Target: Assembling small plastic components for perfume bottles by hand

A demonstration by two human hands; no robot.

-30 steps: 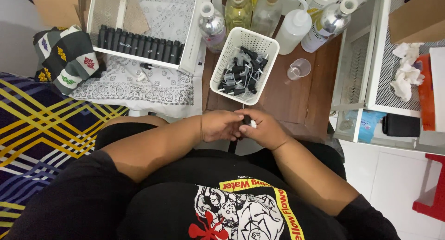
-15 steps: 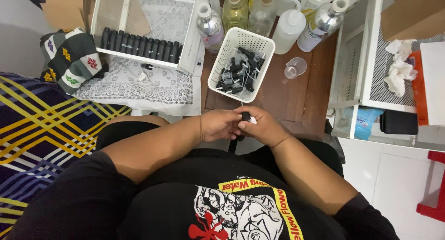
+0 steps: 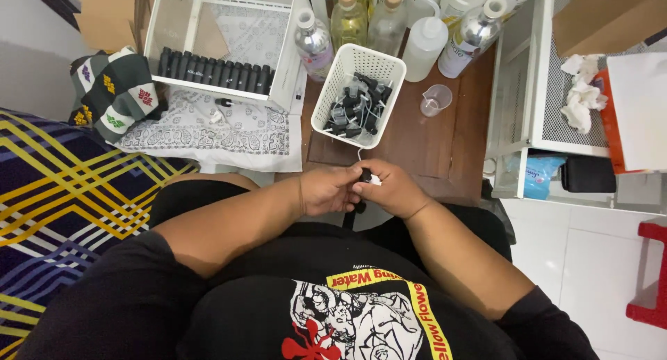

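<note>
At lower centre of the frame, the left hand [image 3: 326,191] and right hand [image 3: 394,190] meet fingertip to fingertip, both grips pinching a small black sprayer cap [image 3: 365,174] between them, just below the white basket [image 3: 358,94] on the tabletop [image 3: 445,134].

White perforated plastic basket [image 3: 332,96]; dark wooden tabletop [image 3: 424,141], smooth; patterned cloth [image 3: 215,134]; shiny metal bottle [image 3: 472,33].

A cramped work corner — wooden counter [image 3: 445,141] and white tiled floor [image 3: 590,263].
A bed with a dark, yellow-striped cover [image 3: 62,193] lies at left, a white wire rack [image 3: 549,117] stands at right, a red stool [image 3: 653,276] by the edge — even indoor light.
</note>
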